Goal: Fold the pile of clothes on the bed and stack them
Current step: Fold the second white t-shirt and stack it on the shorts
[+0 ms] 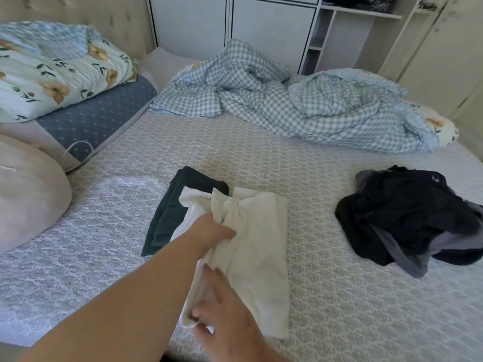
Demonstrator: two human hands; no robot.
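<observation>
A white garment (257, 246) lies lengthwise on the bed (339, 296) in the middle of the view. My left hand (214, 232) grips a bunched fold near its upper part. Lower down, my right hand (227, 309) rests on the garment's left edge, fingers spread and the thumb pinching the cloth at the bottom corner. Under the white garment's upper left lies a folded dark green garment (172, 215). An unfolded pile of black and grey clothes (410, 218) sits to the right, apart from both hands.
A crumpled blue checked duvet (287, 100) lies across the far side of the bed. Floral and blue pillows (60, 82) are stacked at the far left, with a beige cushion (28, 194) nearer. White wardrobes (261, 24) stand behind.
</observation>
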